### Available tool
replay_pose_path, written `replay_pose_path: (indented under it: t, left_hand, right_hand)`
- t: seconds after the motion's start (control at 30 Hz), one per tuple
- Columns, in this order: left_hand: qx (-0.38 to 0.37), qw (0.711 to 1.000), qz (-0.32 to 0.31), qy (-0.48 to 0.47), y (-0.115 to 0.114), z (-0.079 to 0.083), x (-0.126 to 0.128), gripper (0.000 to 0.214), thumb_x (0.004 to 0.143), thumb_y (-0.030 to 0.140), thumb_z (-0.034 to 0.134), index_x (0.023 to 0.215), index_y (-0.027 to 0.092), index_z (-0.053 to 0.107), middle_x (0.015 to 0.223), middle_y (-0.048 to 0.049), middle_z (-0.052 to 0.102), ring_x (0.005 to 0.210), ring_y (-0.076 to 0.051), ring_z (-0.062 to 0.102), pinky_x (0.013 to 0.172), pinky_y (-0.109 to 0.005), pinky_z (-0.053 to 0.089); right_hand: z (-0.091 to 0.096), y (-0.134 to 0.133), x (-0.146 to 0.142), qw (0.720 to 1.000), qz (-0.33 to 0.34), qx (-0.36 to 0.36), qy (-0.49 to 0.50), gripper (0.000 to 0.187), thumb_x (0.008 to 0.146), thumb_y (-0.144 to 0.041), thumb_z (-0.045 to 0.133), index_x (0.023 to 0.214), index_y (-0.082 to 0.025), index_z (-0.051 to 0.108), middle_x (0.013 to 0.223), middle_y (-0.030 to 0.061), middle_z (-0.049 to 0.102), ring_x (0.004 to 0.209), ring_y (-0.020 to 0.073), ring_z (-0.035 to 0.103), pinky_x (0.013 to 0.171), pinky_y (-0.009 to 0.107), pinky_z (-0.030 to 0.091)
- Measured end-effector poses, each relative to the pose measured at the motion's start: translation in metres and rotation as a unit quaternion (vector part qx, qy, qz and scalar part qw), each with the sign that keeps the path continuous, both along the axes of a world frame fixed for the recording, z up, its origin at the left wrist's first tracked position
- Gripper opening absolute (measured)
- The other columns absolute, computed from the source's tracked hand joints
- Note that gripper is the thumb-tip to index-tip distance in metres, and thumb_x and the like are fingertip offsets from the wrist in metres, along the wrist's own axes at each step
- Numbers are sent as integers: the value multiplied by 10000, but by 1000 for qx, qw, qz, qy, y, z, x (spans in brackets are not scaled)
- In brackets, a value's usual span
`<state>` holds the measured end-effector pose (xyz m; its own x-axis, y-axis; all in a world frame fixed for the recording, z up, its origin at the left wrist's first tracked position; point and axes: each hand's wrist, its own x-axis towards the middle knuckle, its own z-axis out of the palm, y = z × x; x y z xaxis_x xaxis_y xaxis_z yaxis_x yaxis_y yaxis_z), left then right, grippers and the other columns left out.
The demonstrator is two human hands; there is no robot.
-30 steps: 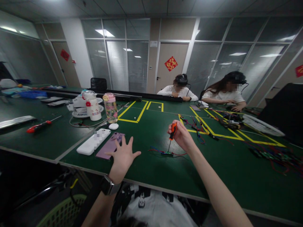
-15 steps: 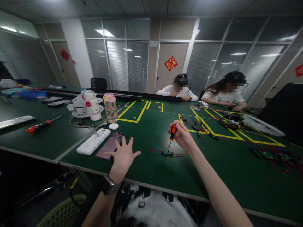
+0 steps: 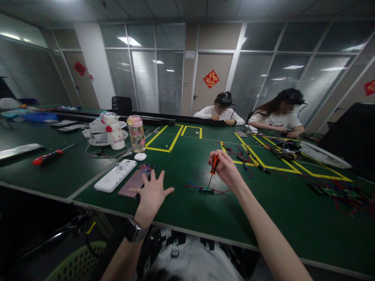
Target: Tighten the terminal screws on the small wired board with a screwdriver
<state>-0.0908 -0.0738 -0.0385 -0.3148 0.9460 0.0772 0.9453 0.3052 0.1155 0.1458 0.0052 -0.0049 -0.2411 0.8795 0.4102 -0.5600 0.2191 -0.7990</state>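
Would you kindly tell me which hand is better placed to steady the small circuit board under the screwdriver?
Probably the left: the left hand is open and empty near the circuit board, while the right hand grips the screwdriver standing on it.

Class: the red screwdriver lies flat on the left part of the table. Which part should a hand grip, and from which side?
Grip the red screwdriver by its thick handle, from above, with the fingers closing across it. It lies flat on the table, so its top and sides are free. The bare shaft looks too thin for a firm hold.
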Motion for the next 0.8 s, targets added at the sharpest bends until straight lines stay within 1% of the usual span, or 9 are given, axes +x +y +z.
replay_pose_path:
  t: [0.17,0.3,0.4,0.47,0.53,0.57,0.67,0.7,0.8]
  left_hand:
    - [22,999,-12,28,-3,-2,5,631,865,530,556,1435,307,404,1525,-168,324,1365,-485,262,877,-817,297]
    - [39,995,-58,70,-7,-5,17,600,883,515,543,1426,289,427,1504,-174,365,1365,-482,278,900,-832,244]
    - [55,986,-129,87,-11,-8,32,554,891,471,553,1404,279,464,1509,-162,364,1368,-470,298,954,-795,249]
    - [76,969,-218,83,-14,-11,44,524,897,407,566,1398,287,468,1526,-125,346,1390,-414,301,1031,-717,268]
    - [110,946,-299,60,-18,-16,59,485,913,378,543,1380,263,484,1529,-106,348,1395,-349,328,1082,-628,302]
    - [125,941,-312,48,-20,-19,67,434,920,364,529,1335,236,530,1505,-113,390,1375,-331,369,1093,-599,315]
    - [174,934,-311,9,-25,-31,88,303,934,335,496,1147,177,642,1403,-138,512,1311,-309,460,1102,-539,351]
    - [191,929,-317,-6,-26,-36,94,293,939,327,482,1133,176,641,1382,-134,531,1296,-293,478,1099,-514,368]
    - [216,918,-331,-31,-27,-51,106,350,935,353,483,1229,190,581,1377,-122,534,1298,-289,475,1092,-501,385]
  right_hand:
    - [-1,3,1,1000,7,-12,4,189,766,-374,736,861,-236,648,774,-7,600,692,132,566,717,289,494]
    - [-1,2,-1,999,30,-6,12,177,797,-383,708,862,-234,637,745,-10,598,656,119,546,707,280,487]
    - [0,1,-3,1000,25,-4,9,183,798,-390,702,832,-228,624,749,-6,588,666,126,541,706,288,490]
    - [0,1,-3,1000,6,-4,7,192,771,-383,725,814,-226,624,791,0,597,690,133,548,716,298,497]
    - [0,1,-2,1000,-10,-8,9,204,732,-364,759,803,-222,632,838,2,606,710,134,556,730,300,502]
    - [0,1,-2,1000,-14,-12,11,210,715,-356,774,801,-221,638,844,0,606,714,133,558,733,296,503]
    - [0,0,-1,1000,-8,-17,7,224,704,-371,781,808,-220,653,803,-4,598,706,137,561,726,294,506]
    - [0,0,-1,1000,-4,-16,3,224,710,-380,776,811,-221,654,790,-3,596,702,141,561,726,300,508]
    - [1,0,-1,1000,4,-8,-4,211,728,-386,759,813,-225,652,785,2,601,702,147,561,732,313,510]
